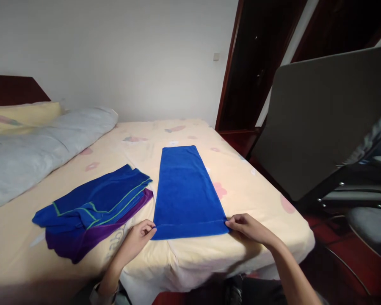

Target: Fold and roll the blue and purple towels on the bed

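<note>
A long blue towel [187, 190] lies flat on the bed, narrower at its far end in this view. A crease or seam runs across it close to the near edge. My left hand [139, 238] pinches the towel's near left edge between thumb and fingers. On the opposite side, my right hand [248, 226] grips the near right edge in the same way. Left of the towel rests a loose heap of folded cloths, a blue cloth with green edging [98, 197] over a purple cloth [82, 241].
The bed [266, 203] has a pale yellow sheet with a printed pattern. A grey rolled quilt [51, 144] and a yellow pillow [22, 116] lie at the left. Beyond the bed's right edge stand a dark grey panel [317, 123] and a chair [371, 224].
</note>
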Available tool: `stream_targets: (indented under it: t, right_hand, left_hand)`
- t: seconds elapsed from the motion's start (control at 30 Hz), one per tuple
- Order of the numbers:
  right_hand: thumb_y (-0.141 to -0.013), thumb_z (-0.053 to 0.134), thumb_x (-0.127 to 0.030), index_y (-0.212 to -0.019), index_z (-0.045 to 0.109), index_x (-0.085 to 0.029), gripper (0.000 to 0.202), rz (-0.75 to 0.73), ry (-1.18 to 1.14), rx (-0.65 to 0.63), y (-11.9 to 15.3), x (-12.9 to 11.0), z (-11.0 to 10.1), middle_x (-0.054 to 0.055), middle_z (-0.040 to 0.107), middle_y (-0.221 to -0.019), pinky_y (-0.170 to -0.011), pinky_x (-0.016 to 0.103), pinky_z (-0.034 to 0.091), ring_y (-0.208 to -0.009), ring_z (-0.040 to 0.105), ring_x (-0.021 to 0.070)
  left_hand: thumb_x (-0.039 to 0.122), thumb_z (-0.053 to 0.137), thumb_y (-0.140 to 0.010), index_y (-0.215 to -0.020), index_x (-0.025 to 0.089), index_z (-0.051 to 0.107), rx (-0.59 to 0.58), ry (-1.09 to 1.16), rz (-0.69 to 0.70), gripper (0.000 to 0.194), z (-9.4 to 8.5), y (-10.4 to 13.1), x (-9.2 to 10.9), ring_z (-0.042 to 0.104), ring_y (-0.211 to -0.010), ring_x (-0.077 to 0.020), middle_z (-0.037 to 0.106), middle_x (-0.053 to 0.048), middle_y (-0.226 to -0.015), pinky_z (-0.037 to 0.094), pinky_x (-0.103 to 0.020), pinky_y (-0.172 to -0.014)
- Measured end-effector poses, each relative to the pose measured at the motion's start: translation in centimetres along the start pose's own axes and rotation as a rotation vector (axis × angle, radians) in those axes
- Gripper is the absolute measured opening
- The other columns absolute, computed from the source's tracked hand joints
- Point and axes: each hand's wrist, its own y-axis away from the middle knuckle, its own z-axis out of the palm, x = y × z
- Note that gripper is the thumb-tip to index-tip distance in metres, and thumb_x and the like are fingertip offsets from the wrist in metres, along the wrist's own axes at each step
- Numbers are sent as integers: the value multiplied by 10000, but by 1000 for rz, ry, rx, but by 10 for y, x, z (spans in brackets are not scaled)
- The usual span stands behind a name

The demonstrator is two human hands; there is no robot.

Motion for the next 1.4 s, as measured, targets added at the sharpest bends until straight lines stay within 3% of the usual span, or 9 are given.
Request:
stream_targets:
  t: [0.13,0.33,0.6,0.87,1.1,1.4]
  right_hand:
    - [-799,614,-649,-608,567,-154,533,-1,46,-73,12,-3,0,-31,496,-530,-504,230,281,-501,374,89]
    - [-809,590,-651,-743,651,-149,509,38,86,56,22,2,10,3,555,-633,-557,249,334,-585,451,134]
    - [-822,577,-639,-676,652,-173,493,16,243,157,12,5,9,38,630,-669,-608,276,352,-662,530,191]
    - [-867,516,-603,-678,662,-215,455,127,532,295,6,2,21,59,701,-699,-588,284,341,-673,619,232]
    - [-902,489,-550,-715,652,-238,399,188,738,324,9,-9,26,82,726,-812,-595,281,334,-772,666,260]
    - [-909,478,-557,-716,627,-242,399,205,785,297,19,-4,23,86,723,-785,-593,290,345,-758,669,276]
  left_hand:
    - [469,568,-827,-823,288,663,-14,-11,9,204,-2,6,-3,631,-718,-240,639,2,-678,467,-326,-658]
    - [445,551,-844,-810,277,653,-10,-86,26,199,1,11,-5,625,-677,-237,628,0,-654,454,-328,-631]
    - [492,534,-866,-668,268,590,54,-198,41,305,10,9,-9,561,-572,-204,553,21,-567,421,-320,-569]
    - [442,515,-901,-722,239,610,150,-499,78,288,17,10,-15,616,-630,-175,643,21,-629,442,-290,-662]
    - [366,480,-928,-943,275,645,243,-601,163,189,24,15,-23,679,-778,-191,717,9,-778,448,-338,-807]
    - [327,436,-953,-926,268,633,142,-664,158,207,24,19,-15,670,-785,-192,708,10,-760,412,-355,-807]
